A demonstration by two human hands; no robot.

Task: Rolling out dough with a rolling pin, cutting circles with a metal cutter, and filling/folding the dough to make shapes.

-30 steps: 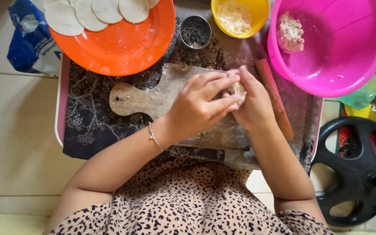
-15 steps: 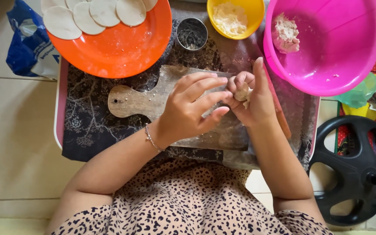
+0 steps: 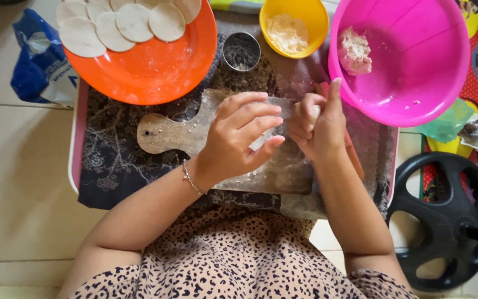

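Observation:
My left hand hovers over a floured wooden board with a handle, fingers apart and holding nothing. My right hand is just to its right at the board's far corner, fingers curled in and thumb up. It closes on a small piece of dough that is almost wholly hidden in the fist. Just beyond the thumb sits a pink bowl with a dough lump. A reddish rolling pin lies under my right wrist.
An orange plate holds several flat dough discs at the back left. Near it stand a yellow bowl of flour and a small steel cup. A blue bag lies at the left, a black wheel-shaped object at the right.
My hands have come apart. The left hand let go and spread its fingers; the right hand curled shut around the dough piece and shifted slightly toward the pink bowl.

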